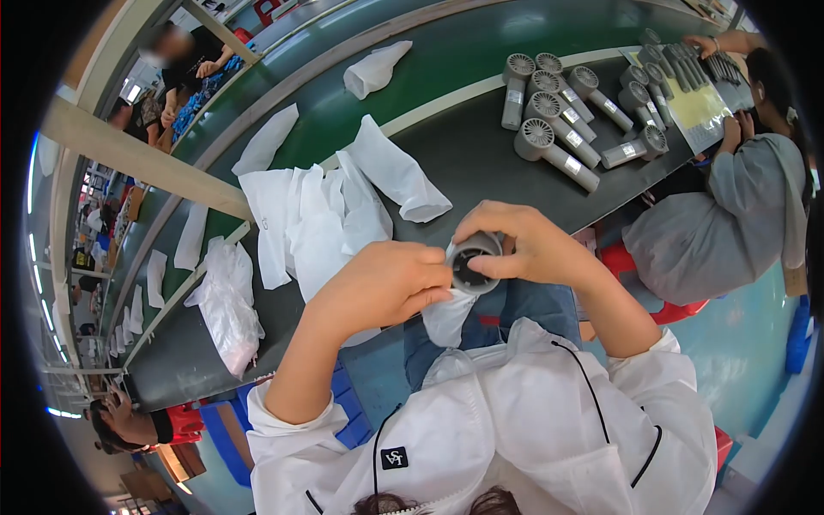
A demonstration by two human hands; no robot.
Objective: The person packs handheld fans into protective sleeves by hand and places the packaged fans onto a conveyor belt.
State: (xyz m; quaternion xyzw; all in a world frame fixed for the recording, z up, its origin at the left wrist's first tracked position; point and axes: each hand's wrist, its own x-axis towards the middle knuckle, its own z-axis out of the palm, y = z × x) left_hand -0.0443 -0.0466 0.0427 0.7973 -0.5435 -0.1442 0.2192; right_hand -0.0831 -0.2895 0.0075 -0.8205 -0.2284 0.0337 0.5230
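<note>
Just past the near table edge, above my lap, my right hand [528,245] grips the round head of a grey handheld fan [487,276], thumb across its opening. My left hand [382,279] pinches the mouth of a small white bag [448,321] beside the fan head. The bag hangs below, and the fan's handle is hidden, apparently inside it. Close to my left forearm lies a pile of flat white bags [313,219]. A puffed-out white bag [396,172] rests at the pile's right.
Several grey fans [549,120] lie on the dark table at right, near a co-worker in grey [721,219]. A clear plastic bag [230,305] sits at left. White packages [376,70] lie on the green conveyor [446,60]. A beige post [142,154] crosses at left.
</note>
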